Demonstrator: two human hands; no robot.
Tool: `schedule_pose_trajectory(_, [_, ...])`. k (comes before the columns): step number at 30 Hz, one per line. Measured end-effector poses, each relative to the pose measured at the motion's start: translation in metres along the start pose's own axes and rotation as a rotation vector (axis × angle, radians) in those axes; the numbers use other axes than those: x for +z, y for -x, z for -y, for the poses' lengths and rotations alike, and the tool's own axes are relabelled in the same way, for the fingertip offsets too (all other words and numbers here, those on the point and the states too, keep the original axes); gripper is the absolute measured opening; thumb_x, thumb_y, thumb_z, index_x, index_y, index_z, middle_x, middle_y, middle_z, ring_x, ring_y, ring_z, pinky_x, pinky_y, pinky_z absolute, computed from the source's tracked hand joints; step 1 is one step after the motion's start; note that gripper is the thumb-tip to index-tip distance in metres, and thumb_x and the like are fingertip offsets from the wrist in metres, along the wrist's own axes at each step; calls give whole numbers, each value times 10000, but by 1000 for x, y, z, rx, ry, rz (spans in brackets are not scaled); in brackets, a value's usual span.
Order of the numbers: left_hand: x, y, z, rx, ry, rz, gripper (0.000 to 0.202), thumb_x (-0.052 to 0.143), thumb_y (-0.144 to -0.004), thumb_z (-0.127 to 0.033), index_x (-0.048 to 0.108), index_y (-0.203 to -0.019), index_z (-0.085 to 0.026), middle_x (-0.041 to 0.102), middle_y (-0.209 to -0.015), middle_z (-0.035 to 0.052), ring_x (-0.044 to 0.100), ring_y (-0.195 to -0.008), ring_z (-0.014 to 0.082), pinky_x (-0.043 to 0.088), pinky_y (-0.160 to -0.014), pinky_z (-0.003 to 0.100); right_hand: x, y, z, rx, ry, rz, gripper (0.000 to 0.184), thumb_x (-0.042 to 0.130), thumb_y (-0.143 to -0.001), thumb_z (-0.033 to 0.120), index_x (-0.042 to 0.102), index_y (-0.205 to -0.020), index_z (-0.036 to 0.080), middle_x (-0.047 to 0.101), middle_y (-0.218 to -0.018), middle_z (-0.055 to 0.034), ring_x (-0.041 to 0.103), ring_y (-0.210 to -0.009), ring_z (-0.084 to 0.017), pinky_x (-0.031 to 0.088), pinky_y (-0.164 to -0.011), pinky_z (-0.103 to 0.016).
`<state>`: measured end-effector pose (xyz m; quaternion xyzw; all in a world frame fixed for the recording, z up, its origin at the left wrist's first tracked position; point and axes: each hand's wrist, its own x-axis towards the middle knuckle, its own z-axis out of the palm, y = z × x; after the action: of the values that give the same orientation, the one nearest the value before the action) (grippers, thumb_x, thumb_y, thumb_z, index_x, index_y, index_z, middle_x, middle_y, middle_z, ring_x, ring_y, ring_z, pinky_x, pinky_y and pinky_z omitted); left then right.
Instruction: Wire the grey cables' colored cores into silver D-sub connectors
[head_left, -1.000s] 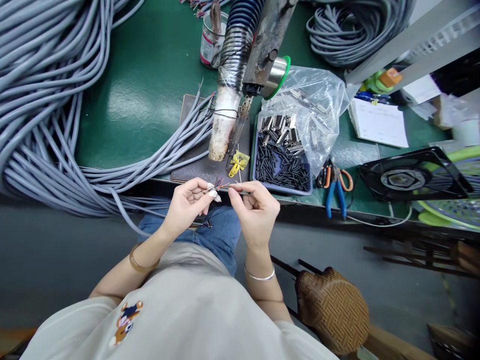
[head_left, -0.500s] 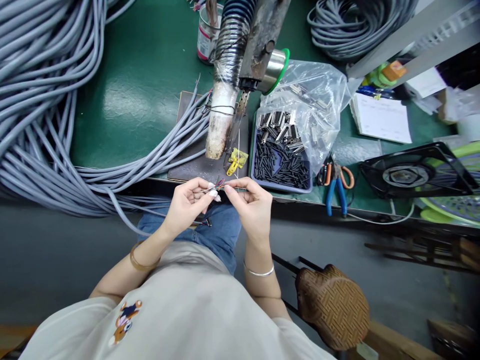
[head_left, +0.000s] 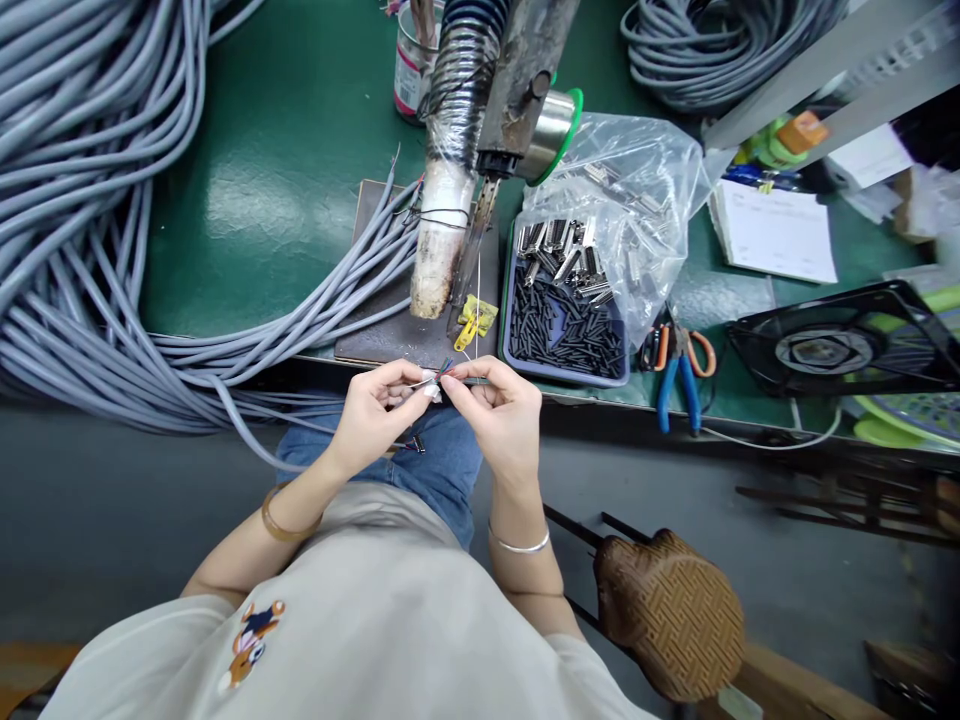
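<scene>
Thin coloured wires (head_left: 448,367) fan out between my two hands, just in front of the bench edge. My left hand (head_left: 379,408) pinches them between thumb and fingers. From the other side, my right hand (head_left: 496,405) has its thumb and forefinger closed on the wires, its fingertips nearly touching the left ones. What lies inside the curled fingers is hidden. A yellow clip (head_left: 472,325) sits on the dark board (head_left: 390,345) just beyond my hands. Above it hang a stained white nozzle (head_left: 437,265) and a narrow metal tool tip.
Grey cables (head_left: 97,200) pile up at left and trail onto the board. At right stand a tray (head_left: 609,372) of black sleeves and metal connectors, a plastic bag (head_left: 652,190), blue-handled pliers (head_left: 677,385) and a fan (head_left: 832,345). A wicker-topped stool (head_left: 675,610) stands lower right.
My hands have stayed almost in place while the fingertips shifted slightly on the wires. The wires now point up a little more. Objects at the right appear slightly shifted with the camera.
</scene>
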<state>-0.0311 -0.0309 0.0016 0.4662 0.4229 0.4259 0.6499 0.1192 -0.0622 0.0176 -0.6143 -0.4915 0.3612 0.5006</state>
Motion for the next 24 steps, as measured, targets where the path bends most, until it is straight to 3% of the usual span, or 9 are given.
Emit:
schedule_pose_trajectory(12, [-2,2,7,68,-57,18,147,799,-738,-263,754,-807,-142,720,-744,27,588,-563,83,491,-512,178,-2,0,4,63,-2,22,144,705,-809,310,712,-778,170,661,-747,2,262,-457,-20,159,-420,-234])
schedule_pose_trajectory(24, [0,4,0,108,-89,65,94,726,-808,-204,760,-861,-135,763,-759,41,673,-597,109,548,-591,192,-7,0,-1,99,-62,92,178,726,-824,342,706,-780,170,611,-710,18,294,-472,-27,181,-447,-238])
